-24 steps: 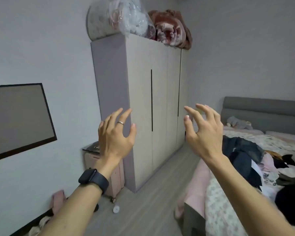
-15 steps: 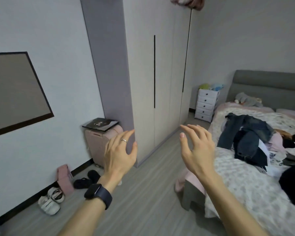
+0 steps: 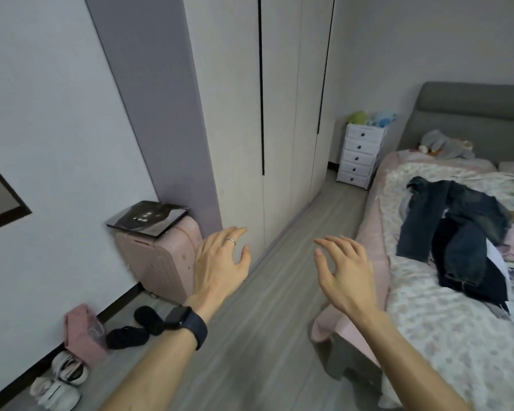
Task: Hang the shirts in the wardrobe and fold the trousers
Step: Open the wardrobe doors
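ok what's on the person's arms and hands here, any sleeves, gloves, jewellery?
No sleeves or gloves in view: both forearms are bare. The left hand has a thin silver-coloured ring on one finger, and its wrist carries a smartwatch with a dark rectangular face and a dark band. The right hand wears nothing that shows.
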{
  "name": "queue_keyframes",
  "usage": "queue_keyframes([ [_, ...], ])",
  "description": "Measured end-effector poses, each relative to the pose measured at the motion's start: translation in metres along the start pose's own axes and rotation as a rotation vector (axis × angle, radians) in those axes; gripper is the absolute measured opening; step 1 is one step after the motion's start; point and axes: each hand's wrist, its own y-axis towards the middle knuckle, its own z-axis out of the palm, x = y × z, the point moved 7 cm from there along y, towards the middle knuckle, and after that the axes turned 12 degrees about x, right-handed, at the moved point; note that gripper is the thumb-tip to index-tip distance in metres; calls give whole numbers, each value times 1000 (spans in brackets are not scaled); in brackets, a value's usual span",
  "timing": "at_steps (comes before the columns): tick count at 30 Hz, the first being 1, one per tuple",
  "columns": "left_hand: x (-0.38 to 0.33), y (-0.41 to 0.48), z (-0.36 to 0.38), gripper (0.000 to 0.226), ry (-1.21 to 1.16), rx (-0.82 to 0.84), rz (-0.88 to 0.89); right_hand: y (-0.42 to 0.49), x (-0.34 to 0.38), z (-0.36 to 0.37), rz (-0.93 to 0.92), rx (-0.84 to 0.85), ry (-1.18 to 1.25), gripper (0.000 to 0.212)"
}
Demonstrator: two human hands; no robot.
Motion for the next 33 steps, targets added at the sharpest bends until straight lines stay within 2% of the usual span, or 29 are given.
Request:
queue_keyframes([
  [9,30,190,54,38,-16,13,18,174,-52,54,42,-42,-5,39],
  [17,27,374,109,46,-35,-15,-15,355,-114,106,-8,42,51,46],
  [22,31,472,138,43,-36,28,-64,457,-146,134,-26,83,79,47],
  [29,36,598,151,57,42,-70,7,583,-161,184,-39,123,139,46],
  [33,35,675,142,55,143,-160,81,658,-158,204,-45,105,181,50],
])
